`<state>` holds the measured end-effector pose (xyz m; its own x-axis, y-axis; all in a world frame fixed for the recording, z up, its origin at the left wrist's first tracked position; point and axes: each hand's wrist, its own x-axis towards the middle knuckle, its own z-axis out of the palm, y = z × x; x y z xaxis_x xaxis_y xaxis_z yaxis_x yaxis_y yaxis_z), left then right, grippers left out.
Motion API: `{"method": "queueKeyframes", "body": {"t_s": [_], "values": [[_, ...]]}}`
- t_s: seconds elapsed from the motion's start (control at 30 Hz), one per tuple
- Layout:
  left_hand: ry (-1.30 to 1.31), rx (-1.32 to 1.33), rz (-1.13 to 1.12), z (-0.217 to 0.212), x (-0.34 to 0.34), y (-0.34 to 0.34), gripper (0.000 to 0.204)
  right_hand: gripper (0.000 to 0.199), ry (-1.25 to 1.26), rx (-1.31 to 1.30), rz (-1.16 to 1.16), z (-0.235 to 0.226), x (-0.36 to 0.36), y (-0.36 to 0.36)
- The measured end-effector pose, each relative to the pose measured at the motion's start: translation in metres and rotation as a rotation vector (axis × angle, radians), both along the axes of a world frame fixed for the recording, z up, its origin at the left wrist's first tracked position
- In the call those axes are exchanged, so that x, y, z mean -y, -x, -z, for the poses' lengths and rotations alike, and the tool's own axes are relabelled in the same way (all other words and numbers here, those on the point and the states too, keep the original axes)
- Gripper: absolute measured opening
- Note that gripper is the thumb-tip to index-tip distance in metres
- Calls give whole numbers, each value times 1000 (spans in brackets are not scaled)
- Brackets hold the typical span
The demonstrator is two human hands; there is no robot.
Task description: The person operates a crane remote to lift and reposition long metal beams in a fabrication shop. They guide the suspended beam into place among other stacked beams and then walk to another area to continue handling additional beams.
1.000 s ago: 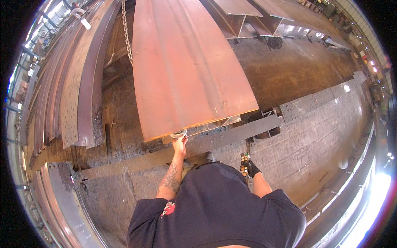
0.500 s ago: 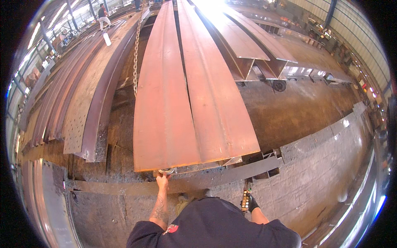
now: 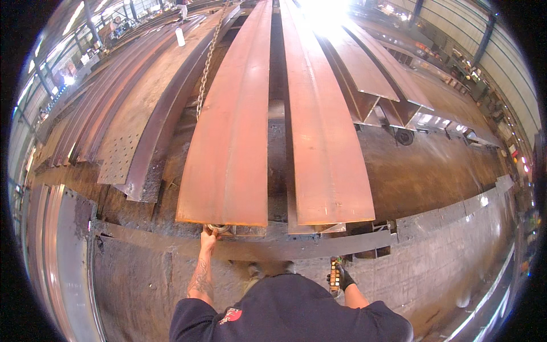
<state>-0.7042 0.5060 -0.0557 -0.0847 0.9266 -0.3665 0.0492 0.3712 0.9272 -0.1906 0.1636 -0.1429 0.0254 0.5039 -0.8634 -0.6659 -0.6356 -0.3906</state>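
My bare left hand (image 3: 209,235) is closed on a round metal piece (image 3: 220,228), perhaps a ring or hook, under the near end of the left reddish steel beam (image 3: 231,154). The overhanging flange hides part of that piece. In my dark-gloved right hand (image 3: 345,278) is a crane remote (image 3: 335,275) with rows of pale and orange buttons, held upright. A second reddish beam (image 3: 327,154) lies to the right, parallel to the first, with a dark gap between them. Down beside the left beam runs a chain (image 3: 206,80).
Several long beams and a plate with holes (image 3: 119,165) lie at the left. More I-beams (image 3: 370,80) rest at the right. A low steel rail (image 3: 285,246) crosses the floor before me. Stacked steel pieces (image 3: 74,245) stand near left. A bright glare covers the far end.
The left beam has moved left away from the right one, so a wide gap now parts them. My left hand has gone left with it. The right hand still holds the remote.
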Motion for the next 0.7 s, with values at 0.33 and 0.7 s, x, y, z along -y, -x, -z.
{"method": "queueKeyframes", "body": {"t_s": [0.33, 0.7], "values": [[36, -96, -18, 27, -20, 79, 25, 40, 56, 109, -18, -16, -3, 44], [70, -81, -71, 28, -35, 151, 24, 43, 139, 142, 21, -27, 17, 59]]}}
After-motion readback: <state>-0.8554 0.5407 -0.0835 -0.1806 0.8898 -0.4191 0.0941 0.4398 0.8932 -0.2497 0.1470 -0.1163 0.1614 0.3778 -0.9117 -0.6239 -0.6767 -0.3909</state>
